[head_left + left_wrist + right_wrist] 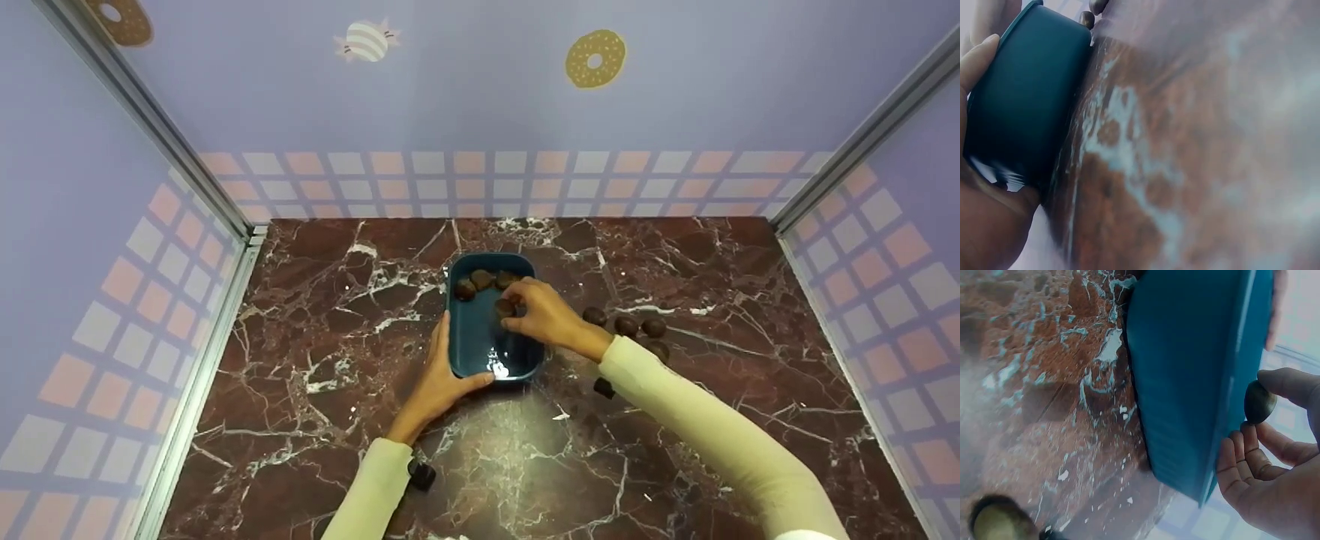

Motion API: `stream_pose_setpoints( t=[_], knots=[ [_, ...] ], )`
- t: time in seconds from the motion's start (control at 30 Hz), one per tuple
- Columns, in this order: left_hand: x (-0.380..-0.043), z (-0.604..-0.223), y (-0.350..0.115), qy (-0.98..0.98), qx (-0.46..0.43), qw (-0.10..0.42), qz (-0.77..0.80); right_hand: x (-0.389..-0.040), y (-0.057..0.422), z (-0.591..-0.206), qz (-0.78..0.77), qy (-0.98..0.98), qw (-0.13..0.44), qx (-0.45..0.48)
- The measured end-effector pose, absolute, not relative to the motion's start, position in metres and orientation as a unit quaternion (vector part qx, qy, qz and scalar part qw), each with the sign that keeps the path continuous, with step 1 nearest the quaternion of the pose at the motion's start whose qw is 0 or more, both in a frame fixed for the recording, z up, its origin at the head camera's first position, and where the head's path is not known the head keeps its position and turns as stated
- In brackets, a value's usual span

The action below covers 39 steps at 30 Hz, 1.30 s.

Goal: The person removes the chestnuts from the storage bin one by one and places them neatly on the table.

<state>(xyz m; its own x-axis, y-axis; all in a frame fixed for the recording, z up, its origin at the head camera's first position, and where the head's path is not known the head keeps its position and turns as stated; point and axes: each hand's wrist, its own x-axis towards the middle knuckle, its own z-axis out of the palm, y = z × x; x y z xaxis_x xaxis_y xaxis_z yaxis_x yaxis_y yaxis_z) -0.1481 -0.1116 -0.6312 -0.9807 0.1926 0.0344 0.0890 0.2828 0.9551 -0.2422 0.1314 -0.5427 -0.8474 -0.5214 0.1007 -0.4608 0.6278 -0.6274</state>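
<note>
A deep teal-blue rectangular container (471,337) sits on the marbled table. My left hand (439,382) holds its near left corner, fingers along the left wall and thumb at the near rim. Over the right side of the container, my right hand (551,315) pinches a dark brown rounded piece, like a chestnut (1259,402), between thumb and fingers. In the right wrist view it shows right at the container's rim. Several similar brown pieces (481,280) lie along the container's far end. The right hand partly covers that end in the head view.
More brown pieces (627,325) lie on the table right of the container, beside the right wrist. One rounded piece (1000,520) appears close in the right wrist view. Patterned purple walls (480,97) enclose the marbled table (322,300) at the back and sides.
</note>
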Motion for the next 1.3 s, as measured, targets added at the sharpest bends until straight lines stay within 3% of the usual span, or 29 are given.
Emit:
stream_pose_setpoints(
  t=[0.3, 0.93, 1.3],
  knots=[
    [-0.153, -0.621, -0.112, 0.813, 0.089, 0.055, 0.572, -0.231, 0.166, -0.533, -0.354, 0.897, 0.005, -0.263],
    [-0.157, -0.614, -0.115, 0.849, 0.11, 0.07, 0.513, -0.212, 0.254, -0.52, -0.391, 0.905, -0.019, -0.166],
    [-0.158, -0.618, -0.113, 0.835, 0.102, 0.077, 0.536, -0.206, 0.294, -0.536, -0.386, 0.911, -0.03, -0.14]
  ],
)
